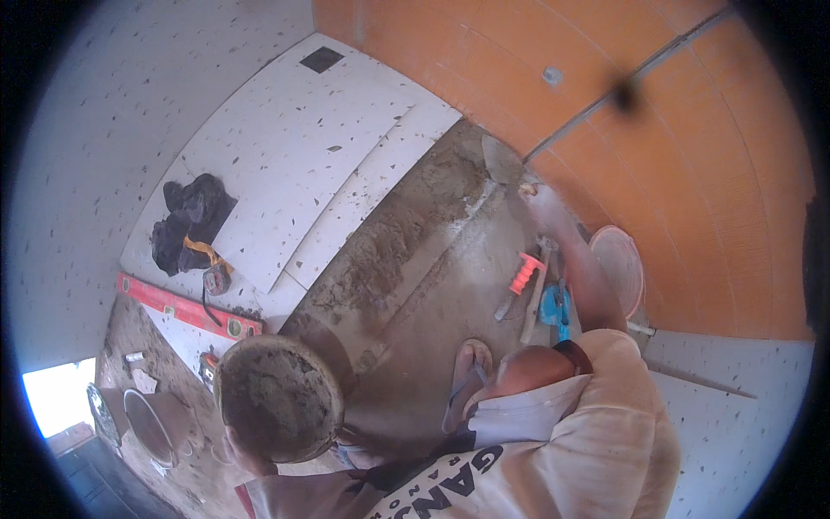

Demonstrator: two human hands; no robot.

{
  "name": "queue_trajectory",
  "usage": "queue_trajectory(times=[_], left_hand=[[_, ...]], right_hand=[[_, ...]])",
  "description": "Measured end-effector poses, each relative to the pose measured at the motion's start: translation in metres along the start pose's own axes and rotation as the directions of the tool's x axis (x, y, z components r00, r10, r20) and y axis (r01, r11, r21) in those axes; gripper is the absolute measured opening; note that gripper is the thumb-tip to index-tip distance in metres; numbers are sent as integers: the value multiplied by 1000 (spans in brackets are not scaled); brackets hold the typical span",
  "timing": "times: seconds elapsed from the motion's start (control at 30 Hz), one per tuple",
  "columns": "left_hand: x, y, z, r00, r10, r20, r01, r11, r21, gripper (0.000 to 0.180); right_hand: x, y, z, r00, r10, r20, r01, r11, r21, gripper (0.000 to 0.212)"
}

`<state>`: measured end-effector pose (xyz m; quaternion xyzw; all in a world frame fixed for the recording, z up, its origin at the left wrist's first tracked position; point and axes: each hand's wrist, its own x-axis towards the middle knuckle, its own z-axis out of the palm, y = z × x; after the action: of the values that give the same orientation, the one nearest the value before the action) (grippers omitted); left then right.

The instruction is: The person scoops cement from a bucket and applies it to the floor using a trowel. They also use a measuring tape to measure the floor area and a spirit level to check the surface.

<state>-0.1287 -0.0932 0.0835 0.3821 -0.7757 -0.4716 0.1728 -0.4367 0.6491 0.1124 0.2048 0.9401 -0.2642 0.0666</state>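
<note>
My left hand [245,453] is closed on the side of a mortar-smeared bucket [337,406], which is tilted toward me. Wet grey mortar [281,398] coats its inside; most of the fingers are hidden behind it. At the far end of a strip of rough mortar [372,268], my right hand [531,195] reaches out along the orange wall. It grips a trowel [500,159], whose blade rests on or just over the mortar close to the wall; the handle is mostly covered. White speckled tiles [303,164] border the strip on the left.
A red spirit level [173,303], a tape measure [216,278] and a black plastic bag [194,208] lie on the left. Beside my right arm are a chisel with an orange grip [524,273], a hammer [538,294], a blue tool [553,310] and a pale bucket [624,259].
</note>
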Motion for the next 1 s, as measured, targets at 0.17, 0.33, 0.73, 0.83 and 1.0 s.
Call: queue_trajectory(times=[0.17, 0.33, 0.73, 0.83, 1.0], left_hand=[[7, -11, 5, 989, 117, 91, -117, 993, -13, 28], [-15, 38, 16, 998, 48, 33, -43, 987, -154, 27], [-16, 64, 21, 973, -225, 49, 227, 901, -371, 26], [-9, 41, 19, 984, -170, 58, 179, 909, -376, 28], [-17, 63, 26, 990, -136, 38, 140, 923, -359, 28]], right_hand=[[23, 7, -12, 960, 213, 182, -208, 977, -47, 45], [12, 21, 8, 956, 228, 182, -252, 960, 123, 50], [-23, -25, 4, 811, 240, 534, -537, 668, 515, 34], [-41, -28, 32, 793, 239, 560, -561, 645, 519, 35], [-53, -37, 27, 848, 209, 487, -404, 849, 339, 35]])
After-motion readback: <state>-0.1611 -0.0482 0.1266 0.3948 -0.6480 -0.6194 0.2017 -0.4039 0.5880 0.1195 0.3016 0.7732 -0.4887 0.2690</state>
